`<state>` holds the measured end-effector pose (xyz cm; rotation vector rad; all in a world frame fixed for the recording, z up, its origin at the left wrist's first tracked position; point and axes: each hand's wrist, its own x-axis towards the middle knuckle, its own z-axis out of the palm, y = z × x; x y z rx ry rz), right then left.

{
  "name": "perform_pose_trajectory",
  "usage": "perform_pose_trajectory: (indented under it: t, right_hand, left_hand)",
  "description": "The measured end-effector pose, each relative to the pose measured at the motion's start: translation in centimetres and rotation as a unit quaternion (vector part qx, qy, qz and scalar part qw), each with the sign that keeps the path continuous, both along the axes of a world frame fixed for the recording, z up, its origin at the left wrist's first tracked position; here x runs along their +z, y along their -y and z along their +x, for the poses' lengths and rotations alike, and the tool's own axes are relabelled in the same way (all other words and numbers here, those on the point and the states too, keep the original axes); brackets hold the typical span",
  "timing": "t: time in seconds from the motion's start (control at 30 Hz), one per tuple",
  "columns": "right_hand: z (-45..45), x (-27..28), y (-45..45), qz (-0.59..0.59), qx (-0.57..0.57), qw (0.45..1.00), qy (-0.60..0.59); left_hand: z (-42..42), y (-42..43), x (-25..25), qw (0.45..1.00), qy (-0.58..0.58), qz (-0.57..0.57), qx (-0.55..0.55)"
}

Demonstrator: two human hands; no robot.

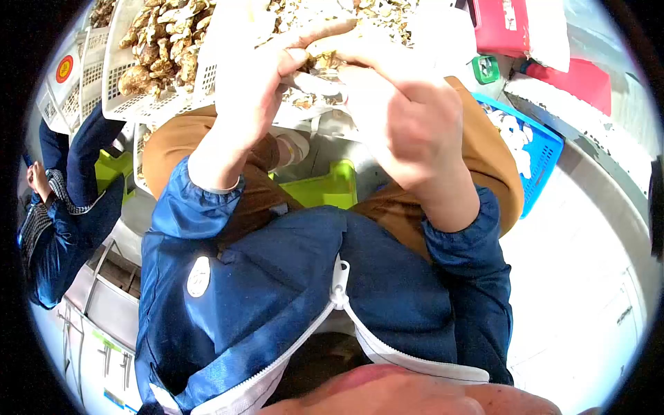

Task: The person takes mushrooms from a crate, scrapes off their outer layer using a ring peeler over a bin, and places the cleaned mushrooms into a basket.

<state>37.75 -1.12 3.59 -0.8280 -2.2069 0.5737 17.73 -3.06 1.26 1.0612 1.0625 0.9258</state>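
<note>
A small brown mushroom (pixel 324 61) is between my two hands, above a white tray (pixel 332 124). My left hand (pixel 259 93) is closed on it from the left, its index finger stretched across the top. My right hand (pixel 408 117) comes in from the right with the fingers curled in beside the mushroom. Whatever those fingers grip is hidden, and strong glare washes out their tips. Pale and brown mushroom trimmings (pixel 384 21) lie scattered beyond and beneath the hands.
At the upper left, a white perforated basket (pixel 207 69) holds many brown mushrooms (pixel 166 41). A blue basket (pixel 546 159) with white pieces stands right of my knee. A green plastic stool (pixel 321 187) shows between my legs. Another person (pixel 69 200) sits at far left.
</note>
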Motion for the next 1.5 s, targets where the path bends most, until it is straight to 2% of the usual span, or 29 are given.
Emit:
perform_pose_trajectory:
  t: [0.07,0.17,0.3,0.4,0.5,0.57,0.73,0.83,0.87,0.97,1.07,1.17,1.3,1.37,1.5]
  right_hand:
    - [-0.2,-0.7,0.2,0.018,-0.002,0.999,-0.033]
    - [-0.3,-0.5,0.3,0.021,-0.028,0.999,0.014]
    - [0.2,0.2,-0.4,-0.102,-0.014,0.995,0.014]
    - [1.1,-0.9,-1.1,-0.134,0.038,0.990,-0.021]
    - [1.3,-0.8,-1.3,-0.123,0.050,0.991,0.009]
    - [1.3,-0.5,-0.5,-0.108,0.015,0.990,0.093]
    - [1.0,0.2,0.4,-0.083,-0.006,0.977,0.197]
    - [0.6,0.2,0.4,-0.067,-0.023,0.987,0.143]
    - [0.2,0.2,0.1,-0.060,-0.018,0.995,0.075]
    - [-0.2,-1.1,0.0,-0.008,-0.019,1.000,-0.004]
    - [-0.5,-1.3,0.1,0.031,-0.044,0.998,-0.023]
    - [-0.1,-0.5,-0.1,0.021,-0.056,0.998,-0.029]
    - [0.9,-0.8,-1.3,0.033,-0.079,0.993,-0.079]
    - [1.6,0.4,-1.4,0.038,-0.121,0.991,-0.042]
    - [2.2,1.4,-2.4,0.065,-0.220,0.973,-0.003]
  left_hand:
    - [0.4,0.4,-0.1,0.996,0.060,-0.061,0.024]
    - [0.6,0.6,-0.3,0.998,0.035,-0.052,0.018]
    - [0.0,0.4,-2.1,0.987,0.133,-0.086,0.002]
    - [-0.4,0.2,-1.0,0.996,0.068,-0.054,-0.030]
    - [-0.1,0.3,-0.7,0.999,0.012,-0.008,-0.039]
    - [-0.1,0.5,-1.2,0.999,-0.017,0.013,-0.043]
    - [0.3,0.6,-0.8,0.998,0.034,-0.047,-0.030]
    - [0.4,0.5,-0.9,0.997,0.060,-0.047,-0.025]
    - [0.4,0.5,-0.9,0.997,0.068,-0.041,-0.025]
    - [0.5,0.4,-0.4,0.990,0.119,-0.077,-0.005]
    - [0.0,0.2,-0.6,0.986,0.120,-0.112,0.017]
    - [-0.7,0.3,-1.6,0.985,0.124,-0.119,0.005]
    - [-0.4,0.0,-0.8,0.962,0.232,-0.144,0.015]
    - [-0.8,0.0,-1.7,0.947,0.277,-0.162,0.007]
    - [-1.3,0.1,-1.6,0.937,0.295,-0.187,0.027]
